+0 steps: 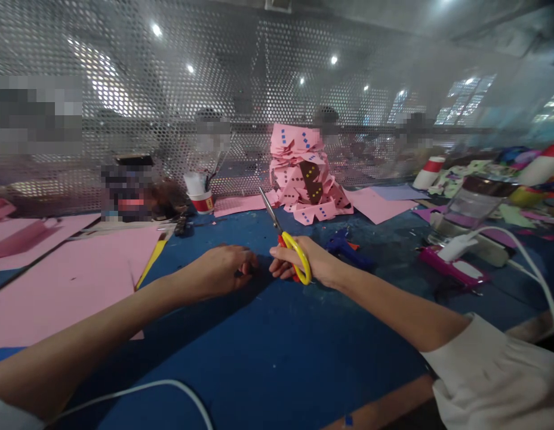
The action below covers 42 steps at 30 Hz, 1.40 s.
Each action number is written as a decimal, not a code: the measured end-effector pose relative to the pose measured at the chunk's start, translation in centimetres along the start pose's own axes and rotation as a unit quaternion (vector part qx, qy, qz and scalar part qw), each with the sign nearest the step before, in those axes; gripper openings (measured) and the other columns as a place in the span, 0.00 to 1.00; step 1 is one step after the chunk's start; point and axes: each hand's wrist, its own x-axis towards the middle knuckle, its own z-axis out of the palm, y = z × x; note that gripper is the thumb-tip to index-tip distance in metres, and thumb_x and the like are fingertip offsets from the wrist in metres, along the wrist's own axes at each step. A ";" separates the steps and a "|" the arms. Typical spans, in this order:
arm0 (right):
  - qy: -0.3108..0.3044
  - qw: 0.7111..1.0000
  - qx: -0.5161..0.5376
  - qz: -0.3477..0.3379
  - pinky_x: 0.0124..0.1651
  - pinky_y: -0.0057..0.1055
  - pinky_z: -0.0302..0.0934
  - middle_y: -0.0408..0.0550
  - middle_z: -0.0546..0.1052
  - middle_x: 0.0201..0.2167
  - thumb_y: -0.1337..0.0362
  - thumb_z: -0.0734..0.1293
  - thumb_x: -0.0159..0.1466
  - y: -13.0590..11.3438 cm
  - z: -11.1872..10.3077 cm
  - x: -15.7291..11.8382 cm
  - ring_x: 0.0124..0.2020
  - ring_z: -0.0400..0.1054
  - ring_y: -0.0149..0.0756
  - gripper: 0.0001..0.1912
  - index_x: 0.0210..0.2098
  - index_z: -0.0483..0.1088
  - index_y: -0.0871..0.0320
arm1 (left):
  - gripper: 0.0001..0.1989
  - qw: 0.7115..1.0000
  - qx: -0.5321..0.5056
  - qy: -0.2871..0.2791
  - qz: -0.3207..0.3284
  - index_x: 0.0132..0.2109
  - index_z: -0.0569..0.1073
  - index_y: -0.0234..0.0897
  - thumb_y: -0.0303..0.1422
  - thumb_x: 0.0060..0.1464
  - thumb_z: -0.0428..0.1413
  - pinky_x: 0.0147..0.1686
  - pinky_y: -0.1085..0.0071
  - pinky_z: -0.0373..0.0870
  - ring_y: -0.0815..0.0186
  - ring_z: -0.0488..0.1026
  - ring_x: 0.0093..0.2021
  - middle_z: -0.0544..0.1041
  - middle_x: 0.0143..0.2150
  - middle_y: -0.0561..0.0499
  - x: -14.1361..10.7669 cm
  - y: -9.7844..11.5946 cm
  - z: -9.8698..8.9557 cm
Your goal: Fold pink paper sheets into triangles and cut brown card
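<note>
Yellow and red handled scissors (302,258) are in my right hand (310,257), with fingers curled round the handles and the closed blades pointing up and left. Just left of them, my left hand (227,269) hovers over the blue table (259,352) with its fingers curled in; whether anything small is between them is hidden. Beyond both hands stands a pile of folded pink paper pieces (299,179) with blue, dark and yellow dots. A blue glue gun (348,248) lies right behind my right hand.
Large pink sheets (71,280) cover the left side. A red and white cup (200,200) stands near the mesh screen (241,71). On the right are a glass jar (465,206), a magenta power strip (454,269) and a white cable (528,254). Another cable (169,382) crosses the front edge.
</note>
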 end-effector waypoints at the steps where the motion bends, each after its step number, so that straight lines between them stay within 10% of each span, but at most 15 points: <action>1: -0.001 1.000 0.003 -0.003 0.26 0.21 0.67 0.48 0.79 0.26 0.62 0.67 0.67 0.0 0.0 0.0 0.25 0.74 0.30 0.10 0.31 0.66 0.60 | 0.12 1.000 0.001 0.006 0.005 0.44 0.75 0.40 0.25 0.52 0.56 0.35 0.71 0.67 0.65 0.75 0.35 0.79 0.36 0.53 0.0 -0.1 0.1; 42: -0.014 1.000 0.000 -0.017 0.27 0.22 0.69 0.48 0.80 0.27 0.58 0.69 0.66 1.0 -0.3 0.6 0.26 0.75 0.30 0.12 0.32 0.67 0.60 | 0.07 0.983 0.154 0.004 0.099 0.36 0.72 0.38 0.24 0.60 0.52 0.33 0.70 0.64 0.65 0.71 0.31 0.73 0.32 0.50 -0.5 -0.5 1.2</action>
